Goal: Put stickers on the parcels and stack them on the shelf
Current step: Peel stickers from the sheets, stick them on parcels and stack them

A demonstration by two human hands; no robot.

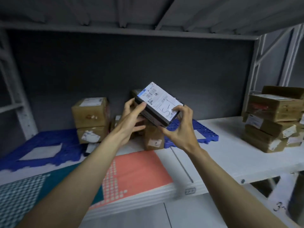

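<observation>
Both hands clamp one flat dark box with a white printed label [159, 104], held tilted in the air above the white metal shelf [230, 155], its far corner raised and its near corner dipping toward the right. On the box's left side, the left hand [131, 119] curls round the left edge: the thumb lies on the dark side wall just under the label, and the fingers reach underneath. On the box's near right corner, the right hand [178, 129] pinches the edge, its fingertips on the label face, its thumb below. The box thus sits between the two hands, slightly farther than both wrists.

At the far left of the shelf lies a blue plastic grid mat [41, 148] with a pale rectangle in its middle. Nearer, a teal and coral patterned board [131, 171] rests along the shelf's front edge. Right of the blue mat, two brown taped cardboard parcels [90, 119] stand stacked, each bearing a white sticker. Directly beneath the held box, a smaller brown parcel [153, 139] stands on the shelf, partly hidden by the hands. Just right of it lies a second blue grid mat [197, 130]. At the far right, a leaning pile of brown parcels [269, 122] sits on the shelf, well apart from the hands.
</observation>
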